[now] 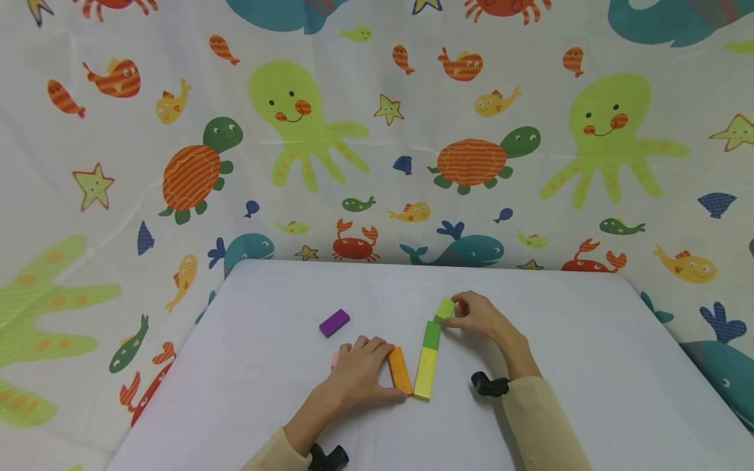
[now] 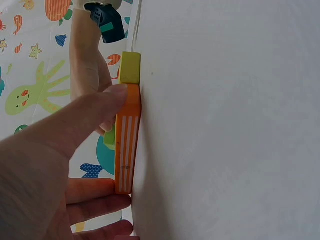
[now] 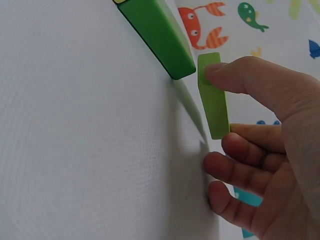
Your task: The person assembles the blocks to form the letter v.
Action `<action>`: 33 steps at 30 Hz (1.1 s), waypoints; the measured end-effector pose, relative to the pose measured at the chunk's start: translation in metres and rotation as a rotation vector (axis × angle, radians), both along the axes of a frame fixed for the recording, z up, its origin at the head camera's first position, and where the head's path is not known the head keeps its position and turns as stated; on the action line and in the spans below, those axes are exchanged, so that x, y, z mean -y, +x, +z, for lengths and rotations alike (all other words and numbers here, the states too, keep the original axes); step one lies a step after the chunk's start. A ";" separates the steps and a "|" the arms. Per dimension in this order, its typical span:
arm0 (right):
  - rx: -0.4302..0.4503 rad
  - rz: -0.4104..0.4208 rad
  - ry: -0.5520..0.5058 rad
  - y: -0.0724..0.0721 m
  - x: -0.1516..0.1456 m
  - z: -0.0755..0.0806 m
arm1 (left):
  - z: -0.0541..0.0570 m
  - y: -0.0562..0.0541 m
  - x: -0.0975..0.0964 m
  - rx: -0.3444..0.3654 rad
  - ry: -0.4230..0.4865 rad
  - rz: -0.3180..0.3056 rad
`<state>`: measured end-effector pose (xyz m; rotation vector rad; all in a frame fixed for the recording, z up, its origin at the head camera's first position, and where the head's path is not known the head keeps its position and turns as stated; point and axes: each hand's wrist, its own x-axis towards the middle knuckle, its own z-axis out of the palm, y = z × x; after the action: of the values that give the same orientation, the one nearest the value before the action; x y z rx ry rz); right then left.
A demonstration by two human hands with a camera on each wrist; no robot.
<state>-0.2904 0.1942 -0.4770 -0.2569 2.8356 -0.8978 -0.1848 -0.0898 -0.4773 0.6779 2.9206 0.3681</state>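
Note:
My left hand (image 1: 359,374) holds an orange block (image 1: 400,371) lengthwise, its thumb at the near end and fingers at the far end. White stripes show on that block's side in the left wrist view. A yellow block (image 1: 425,374) and a green block (image 1: 432,335) lie end to end in a line just right of it. Beyond the green one, my right hand (image 1: 482,318) pinches a light green block (image 3: 216,110) between thumb and fingers. The right wrist view shows a small gap between these two green blocks.
A purple block (image 1: 334,323) lies on the white table (image 1: 253,366) farther back on the left. Part of a pink block (image 1: 334,358) peeks out behind my left hand. A patterned sea-animal cloth (image 1: 341,150) hangs behind the table.

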 end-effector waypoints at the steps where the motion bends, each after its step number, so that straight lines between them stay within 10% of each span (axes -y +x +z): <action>1: 0.005 0.002 0.001 0.000 0.001 0.001 | 0.000 0.000 0.000 0.000 0.000 0.000; 33: 0.058 0.060 0.012 -0.007 0.007 0.002 | 0.001 0.000 0.001 0.010 0.007 0.004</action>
<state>-0.2973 0.1876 -0.4750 -0.3074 2.7634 -0.8622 -0.1848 -0.0913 -0.4767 0.6695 2.9126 0.3818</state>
